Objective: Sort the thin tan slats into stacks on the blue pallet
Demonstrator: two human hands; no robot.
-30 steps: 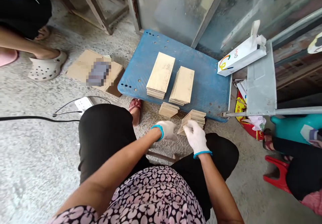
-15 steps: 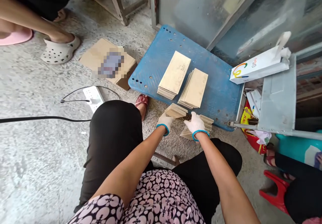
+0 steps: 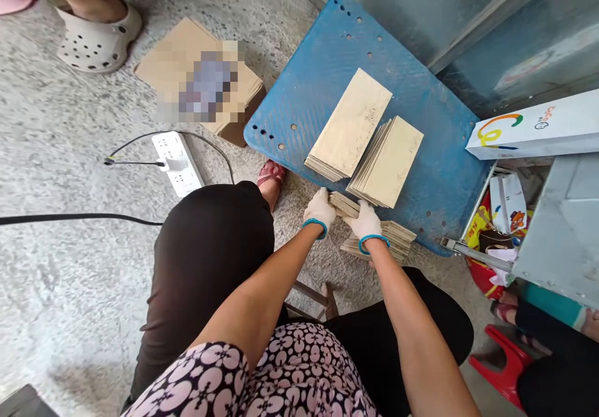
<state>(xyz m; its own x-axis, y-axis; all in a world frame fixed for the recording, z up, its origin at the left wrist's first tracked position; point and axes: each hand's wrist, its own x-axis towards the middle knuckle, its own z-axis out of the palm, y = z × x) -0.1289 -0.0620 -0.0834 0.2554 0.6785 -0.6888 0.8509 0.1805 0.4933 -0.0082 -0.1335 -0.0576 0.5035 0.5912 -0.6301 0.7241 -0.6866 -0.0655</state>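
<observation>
Looking down past the flowered top and black trousers at the bottom of the frame, I see my two gloved hands meet just below centre. My left hand (image 3: 320,208) is closed around the near end of a small bundle of thin tan sheets (image 3: 343,204), and my right hand (image 3: 366,223) grips the same bundle from its other side, fingers curled over it. Just right of that hand, touching the floor, a second loose pile of sheets (image 3: 397,237) fans out against the near edge of the blue board (image 3: 327,73).

Further up, on the board itself, two taller stacks lie side by side: the left stack (image 3: 350,123) neat and square, the right stack (image 3: 389,161) slightly fanned and just touching it.

At centre left a white power strip (image 3: 178,162) lies on the concrete with a black cable running off the left edge. Above it sits a flat cardboard box (image 3: 201,80). Another person's foot in a white clog (image 3: 96,30) shows at upper left. A white paper bag (image 3: 538,133) lies at the right edge, with a red stool (image 3: 505,361) at lower right.
</observation>
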